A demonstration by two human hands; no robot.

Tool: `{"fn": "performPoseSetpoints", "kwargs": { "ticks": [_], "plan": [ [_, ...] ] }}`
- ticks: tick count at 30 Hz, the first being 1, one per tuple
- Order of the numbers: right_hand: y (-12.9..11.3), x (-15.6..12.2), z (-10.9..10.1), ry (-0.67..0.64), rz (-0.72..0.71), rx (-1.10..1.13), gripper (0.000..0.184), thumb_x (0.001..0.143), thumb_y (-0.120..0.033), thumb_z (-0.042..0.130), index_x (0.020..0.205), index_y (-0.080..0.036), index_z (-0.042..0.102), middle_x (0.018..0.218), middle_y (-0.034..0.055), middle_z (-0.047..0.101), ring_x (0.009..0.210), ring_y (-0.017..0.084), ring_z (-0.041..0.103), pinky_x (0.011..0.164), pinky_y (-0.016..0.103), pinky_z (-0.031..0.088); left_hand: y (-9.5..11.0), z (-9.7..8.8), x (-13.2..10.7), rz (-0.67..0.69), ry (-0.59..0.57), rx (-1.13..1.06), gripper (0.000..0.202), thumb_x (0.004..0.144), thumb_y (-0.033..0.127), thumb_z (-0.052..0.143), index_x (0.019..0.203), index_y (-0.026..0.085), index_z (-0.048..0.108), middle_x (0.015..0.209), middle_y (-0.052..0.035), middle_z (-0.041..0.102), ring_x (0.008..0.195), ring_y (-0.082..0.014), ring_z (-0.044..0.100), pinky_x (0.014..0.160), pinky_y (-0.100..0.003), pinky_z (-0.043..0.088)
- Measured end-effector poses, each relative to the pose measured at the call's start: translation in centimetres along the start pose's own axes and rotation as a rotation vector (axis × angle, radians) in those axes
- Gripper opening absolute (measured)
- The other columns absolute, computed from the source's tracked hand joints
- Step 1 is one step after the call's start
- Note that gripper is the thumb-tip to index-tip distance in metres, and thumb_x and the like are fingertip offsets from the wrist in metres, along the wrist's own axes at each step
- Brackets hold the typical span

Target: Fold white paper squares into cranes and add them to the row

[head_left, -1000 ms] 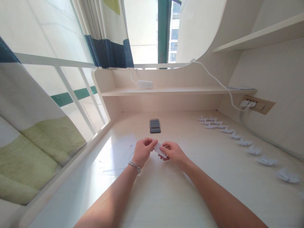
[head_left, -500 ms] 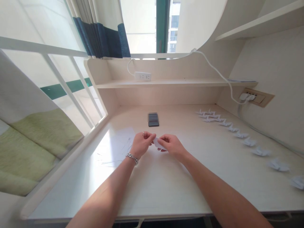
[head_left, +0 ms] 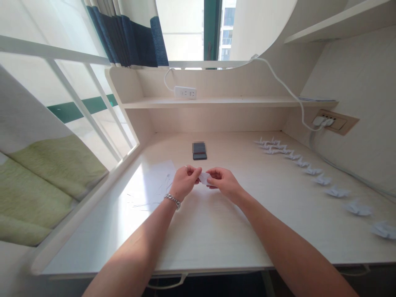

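Note:
A small folded piece of white paper [head_left: 204, 178] is held between my two hands, above the middle of the desk. My left hand [head_left: 185, 180], with a ring and a chain bracelet at the wrist, pinches its left end between thumb and fingers. On the other end, my right hand [head_left: 223, 181] grips the paper with thumb and fingertips. The fingers cover part of it, so its exact folds cannot be made out. Just beyond the hands stands a dark phone-like device [head_left: 199, 151] on the desk, its upper part blurred.
Several folded paper cranes [head_left: 337, 192] run in a line along the right side. White paper sheets [head_left: 151, 181] with thin strips lie left of my hands. A power strip [head_left: 185, 92] sits on the back shelf [head_left: 222, 102]; a white cable [head_left: 283, 86] hangs at the right.
My right hand's fingers have shifted on the paper, and the piece shows at a different angle, less elongated. The whole view has tilted slightly downward.

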State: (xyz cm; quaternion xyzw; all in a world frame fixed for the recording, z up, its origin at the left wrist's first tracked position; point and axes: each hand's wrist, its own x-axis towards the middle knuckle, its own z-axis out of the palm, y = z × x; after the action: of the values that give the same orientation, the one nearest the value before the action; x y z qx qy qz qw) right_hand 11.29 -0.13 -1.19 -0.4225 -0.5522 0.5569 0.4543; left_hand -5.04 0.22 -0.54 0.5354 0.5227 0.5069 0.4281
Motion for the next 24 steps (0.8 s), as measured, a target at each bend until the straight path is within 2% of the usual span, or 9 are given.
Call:
{"fn": "performPoseSetpoints", "kwargs": {
  "ticks": [5,8,13,19,24],
  "plan": [
    [0.32,0.19,-0.16,0.002,-0.056,-0.043,0.026,0.067,-0.028,0.077,0.088,-0.017,0.066,0.081,0.0027,0.069,0.061,0.013,0.064,0.059,0.030,0.056,-0.17,-0.23,-0.19,0.121,-0.091,0.028,0.032,0.063,0.034,0.081,0.081,0.014,0.063,0.071,-0.0043,0.068,0.064,-0.0145,0.064,0.061,-0.027,0.050],
    [0.44,0.35,-0.32,-0.005,-0.090,0.004,0.032,0.064,-0.030,0.078,0.090,-0.016,0.065,0.073,0.0013,0.068,0.061,0.013,0.063,0.061,0.030,0.055,-0.01,-0.23,-0.29,0.076,-0.105,-0.070,0.031,0.064,0.030,0.080,0.084,0.013,0.064,0.069,-0.0042,0.068,0.064,-0.0144,0.065,0.062,-0.027,0.051],
    [0.23,0.45,-0.65,0.060,-0.093,0.080,0.037,0.060,-0.033,0.080,0.088,-0.015,0.066,0.078,0.0037,0.070,0.069,0.016,0.065,0.067,0.032,0.054,0.60,-0.26,-0.42,-0.031,-0.135,-0.183,0.034,0.069,0.034,0.077,0.092,0.011,0.067,0.073,-0.0067,0.072,0.065,-0.0159,0.068,0.063,-0.028,0.054],
    [0.42,0.82,-0.86,0.164,-0.121,0.067,0.038,0.057,-0.036,0.081,0.085,-0.014,0.068,0.080,0.0062,0.070,0.077,0.019,0.065,0.070,0.034,0.054,0.27,0.10,-0.31,-0.023,-0.117,-0.180,0.039,0.079,0.041,0.069,0.103,0.009,0.066,0.078,-0.0085,0.072,0.066,-0.0171,0.071,0.064,-0.028,0.057],
    [0.53,0.95,-0.96,0.186,-0.130,0.063,0.036,0.059,-0.036,0.080,0.085,-0.015,0.068,0.080,0.0063,0.071,0.076,0.019,0.065,0.070,0.034,0.055,-0.17,0.26,-0.15,0.003,-0.121,-0.164,0.042,0.084,0.041,0.065,0.111,0.009,0.063,0.078,-0.0085,0.072,0.069,-0.0185,0.072,0.066,-0.029,0.059]
  ]
}}
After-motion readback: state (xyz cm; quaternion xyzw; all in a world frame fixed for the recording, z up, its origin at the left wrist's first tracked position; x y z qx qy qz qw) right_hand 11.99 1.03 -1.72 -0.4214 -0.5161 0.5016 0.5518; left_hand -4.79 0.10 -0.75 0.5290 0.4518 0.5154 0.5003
